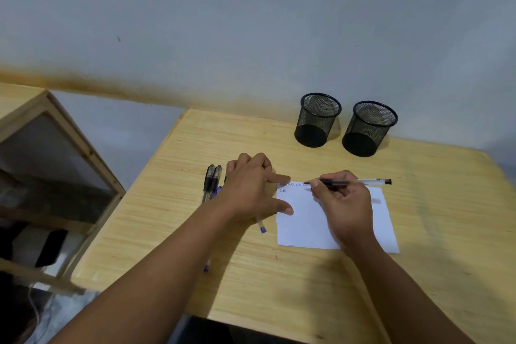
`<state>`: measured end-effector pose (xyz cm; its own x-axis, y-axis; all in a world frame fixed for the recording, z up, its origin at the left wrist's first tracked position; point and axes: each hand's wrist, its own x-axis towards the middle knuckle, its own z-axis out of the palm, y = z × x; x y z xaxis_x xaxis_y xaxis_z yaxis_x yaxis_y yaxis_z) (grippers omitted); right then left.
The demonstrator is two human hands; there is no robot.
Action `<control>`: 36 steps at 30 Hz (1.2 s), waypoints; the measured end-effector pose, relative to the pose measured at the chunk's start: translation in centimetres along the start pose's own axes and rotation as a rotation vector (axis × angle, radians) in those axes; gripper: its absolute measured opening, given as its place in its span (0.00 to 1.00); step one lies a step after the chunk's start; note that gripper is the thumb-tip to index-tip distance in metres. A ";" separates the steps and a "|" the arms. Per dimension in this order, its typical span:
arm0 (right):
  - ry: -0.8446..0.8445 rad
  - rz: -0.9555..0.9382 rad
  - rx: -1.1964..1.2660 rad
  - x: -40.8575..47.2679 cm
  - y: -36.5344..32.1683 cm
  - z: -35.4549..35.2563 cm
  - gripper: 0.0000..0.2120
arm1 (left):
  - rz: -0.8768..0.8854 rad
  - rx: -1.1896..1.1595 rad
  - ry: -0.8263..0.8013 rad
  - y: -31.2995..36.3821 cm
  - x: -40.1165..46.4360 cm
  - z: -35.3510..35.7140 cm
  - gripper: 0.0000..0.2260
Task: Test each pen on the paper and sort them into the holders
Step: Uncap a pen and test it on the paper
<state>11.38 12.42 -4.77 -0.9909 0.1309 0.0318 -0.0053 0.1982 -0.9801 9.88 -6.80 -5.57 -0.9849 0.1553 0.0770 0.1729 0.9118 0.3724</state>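
Observation:
A white sheet of paper (301, 220) lies on the wooden table (279, 282), with small scribbles along its top left. My right hand (343, 204) grips a clear black-ink pen (360, 182), its tip touching the paper near the top edge. My left hand (251, 190) rests flat, index finger and thumb pressing the paper's left edge. Two black pens (211, 180) lie side by side left of that hand. Two blue-capped pens (261, 225) are partly hidden under my left hand and forearm. Two black mesh holders (317, 120) (368, 128) stand at the back, both look empty.
A wooden shelf frame (55, 153) stands left of the table, with dark items below it. The grey wall runs right behind the holders. Bare tabletop stretches in front of the paper and to its right.

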 end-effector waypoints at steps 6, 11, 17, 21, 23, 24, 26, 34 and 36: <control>-0.032 0.007 0.064 -1.1 -0.1 -0.6 0.03 | -0.035 -0.175 0.177 -1.3 0.7 -1.7 0.13; -0.055 0.027 0.074 -1.7 -0.6 -0.9 0.04 | -0.215 0.028 0.088 -1.5 2.1 -2.3 0.16; -0.051 0.016 0.123 -2.1 -1.5 -1.6 0.04 | -0.243 0.174 0.043 -1.2 2.6 -1.7 0.10; -0.092 0.031 0.177 -1.7 -2.1 -2.5 0.05 | -0.216 -0.127 0.134 -0.3 1.4 -2.3 0.08; -0.107 0.028 0.185 -1.3 -3.0 -2.9 0.05 | -0.169 -0.302 0.169 0.6 0.2 -2.7 0.07; -0.115 0.027 0.198 -1.1 -3.6 -3.0 0.05 | -0.130 -0.374 0.171 1.1 -0.3 -2.9 0.07; -0.127 0.014 0.257 -0.7 -4.6 -3.2 0.04 | -0.046 -0.490 0.174 1.8 -1.2 -3.2 0.08; -0.159 -0.147 0.196 -0.3 -5.7 -2.8 0.06 | 0.094 -0.566 0.270 3.7 -1.6 -3.6 0.07; -0.145 -0.148 0.175 -0.4 -5.5 -2.8 0.05 | 0.095 -0.588 0.275 3.9 -1.6 -3.4 0.07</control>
<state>12.18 14.04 1.12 -0.9865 -0.0298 0.1612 -0.1622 0.0323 -0.9862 12.22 -4.76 -1.11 -0.9394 0.0512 0.3390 0.3137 0.5270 0.7899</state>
